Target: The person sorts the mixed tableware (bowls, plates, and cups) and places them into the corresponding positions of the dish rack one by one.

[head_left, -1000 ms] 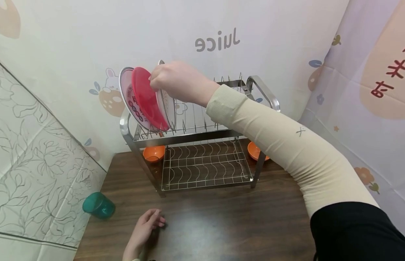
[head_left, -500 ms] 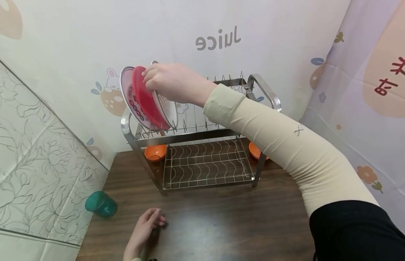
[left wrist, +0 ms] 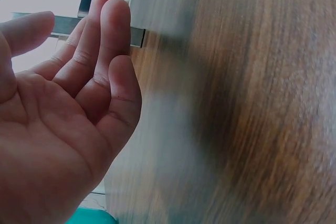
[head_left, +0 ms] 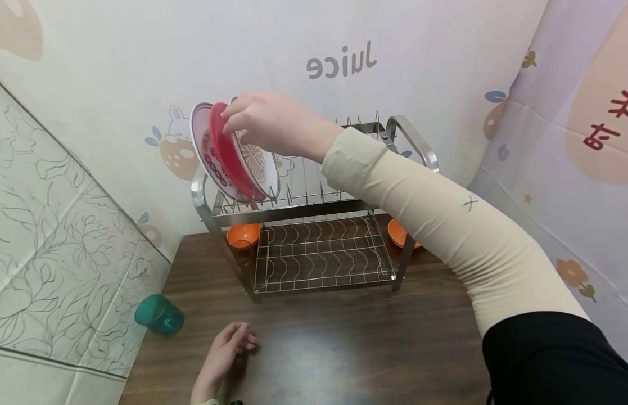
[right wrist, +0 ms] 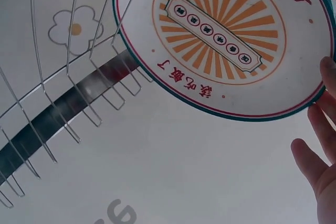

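In the head view my right hand [head_left: 273, 124] is at the top of a white plate [head_left: 258, 166] with an orange sunburst print. Its thumb lies on the printed side and its spread fingers reach past the rim. In the right wrist view the fingertips [right wrist: 316, 114] stand right at the plate's teal-and-red rim. The plate leans left in the rack's top tier, beside a red plate [head_left: 227, 163] and a white plate with pink and red print [head_left: 199, 135]. My left hand [head_left: 227, 349] is at the table, its fingers relaxed and palm bare in the left wrist view.
A two-tier metal dish rack [head_left: 303, 212] stands against the printed backdrop. Orange bowls, one at left [head_left: 243, 235] and another at right [head_left: 397, 233], show by its lower tier. A teal cup [head_left: 159, 315] stands at the table's left edge.
The sunburst plate has tipped further left toward the red plate, showing more of its face. My right hand's fingers have loosened and spread at its top. My left hand has stayed put.
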### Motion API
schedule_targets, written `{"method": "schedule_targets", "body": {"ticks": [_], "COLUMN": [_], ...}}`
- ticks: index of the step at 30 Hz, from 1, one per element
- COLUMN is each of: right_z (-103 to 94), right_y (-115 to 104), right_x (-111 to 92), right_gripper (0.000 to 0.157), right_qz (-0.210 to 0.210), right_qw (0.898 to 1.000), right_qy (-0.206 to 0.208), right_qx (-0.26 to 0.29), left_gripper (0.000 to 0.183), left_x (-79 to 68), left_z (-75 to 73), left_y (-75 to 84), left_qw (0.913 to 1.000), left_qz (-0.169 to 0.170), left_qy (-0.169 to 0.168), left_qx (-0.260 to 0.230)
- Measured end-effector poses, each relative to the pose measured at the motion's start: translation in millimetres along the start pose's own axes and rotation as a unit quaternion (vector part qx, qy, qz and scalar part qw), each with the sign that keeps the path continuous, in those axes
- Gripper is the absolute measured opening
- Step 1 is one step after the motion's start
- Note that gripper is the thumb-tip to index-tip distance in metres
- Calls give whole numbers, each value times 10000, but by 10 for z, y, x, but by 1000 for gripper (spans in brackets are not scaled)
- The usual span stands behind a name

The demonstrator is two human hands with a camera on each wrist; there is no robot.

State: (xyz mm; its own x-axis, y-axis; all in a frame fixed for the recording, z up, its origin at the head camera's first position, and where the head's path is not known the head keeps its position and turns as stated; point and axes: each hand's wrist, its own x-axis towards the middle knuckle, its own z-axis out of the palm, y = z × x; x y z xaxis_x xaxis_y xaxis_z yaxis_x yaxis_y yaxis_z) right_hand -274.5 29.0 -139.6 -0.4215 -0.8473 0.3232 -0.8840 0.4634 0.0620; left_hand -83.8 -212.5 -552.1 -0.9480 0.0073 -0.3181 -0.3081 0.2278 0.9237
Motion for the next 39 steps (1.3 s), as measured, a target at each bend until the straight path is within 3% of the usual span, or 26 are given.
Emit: {"method": "schedule_targets", "body": {"ticks": [3,12,18,21,27,39], "right_z": [-25,-113,-153,-117,110,927], "right_y": [21,58,-108,-233,-487,-865], "right_x": [-28,-337,-641,-849,-1258,-1878], "right_gripper": [31,15,13,12,8,9], "right_qz": [194,72,-110,-406,-892,-416], "right_qw": [9995,9946,9904,9861,9756,9741], "right_qy": [-126,709,1019,1283,1788,1902], "right_qx": [201,753,926,978,912,1151], "left_gripper": [48,45,45,46,45,45], "left_x": [14,-20,-35,-41,-31,7], "left_z": [4,-11,0,-9,-40,-8], "left_y": [6,29,28,25,30,53], "left_qw": [10000,10000,9999,9999,9999,9999], "left_qz": [6,-44,-55,-65,-60,-5], "left_qy": [0,20,27,26,106,33], "left_qx": [14,-26,-111,-95,22,121]}}
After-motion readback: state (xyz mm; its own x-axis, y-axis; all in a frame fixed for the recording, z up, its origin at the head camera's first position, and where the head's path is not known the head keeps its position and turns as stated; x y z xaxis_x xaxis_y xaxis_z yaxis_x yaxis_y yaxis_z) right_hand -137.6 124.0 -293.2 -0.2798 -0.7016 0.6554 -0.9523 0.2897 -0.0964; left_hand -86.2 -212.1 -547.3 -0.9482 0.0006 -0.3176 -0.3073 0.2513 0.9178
